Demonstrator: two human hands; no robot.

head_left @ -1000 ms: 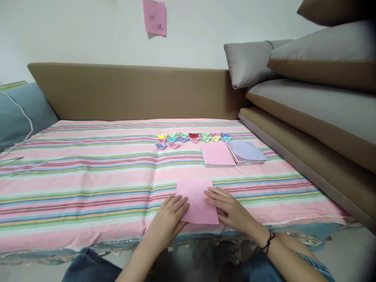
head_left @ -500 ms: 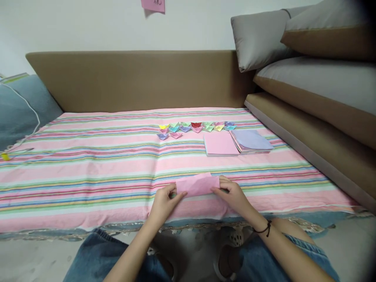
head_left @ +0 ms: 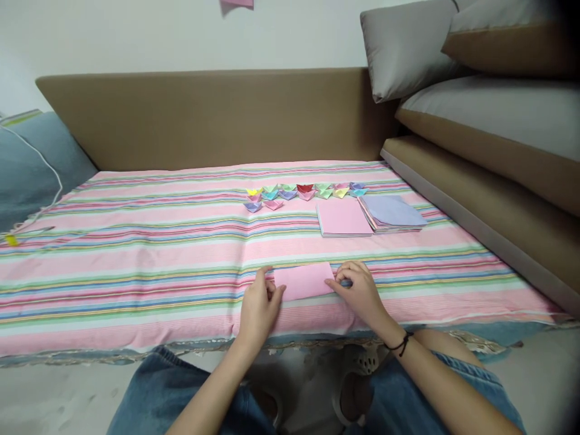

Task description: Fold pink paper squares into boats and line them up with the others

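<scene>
A folded pink sheet of paper [head_left: 302, 281] forms a flat oblong near the front of the striped cloth. At its left end is my left hand [head_left: 259, 305], thumb on the paper's lower left edge, index finger stretched along the side and the other fingers curled. My right hand [head_left: 360, 296] pinches the right end between thumb and curled fingers. Farther back stand several small folded paper boats [head_left: 306, 192] in rows of many colours. Between them and my right hand lie a stack of pink square paper [head_left: 344, 217] and a stack topped with lavender sheets [head_left: 393, 211].
A striped cloth [head_left: 136, 260] covers the low seat, with a brown backrest [head_left: 203, 121] behind. Grey-brown cushions [head_left: 489, 115] are piled on the right. At far left lie a blue cushion [head_left: 40, 163], a white cord [head_left: 48, 160] and a small yellow object [head_left: 11, 240].
The pink paper has been lowered and now looks flatter on the cloth. My left index finger has straightened out beside its left edge. The view has tilted slightly downward.
</scene>
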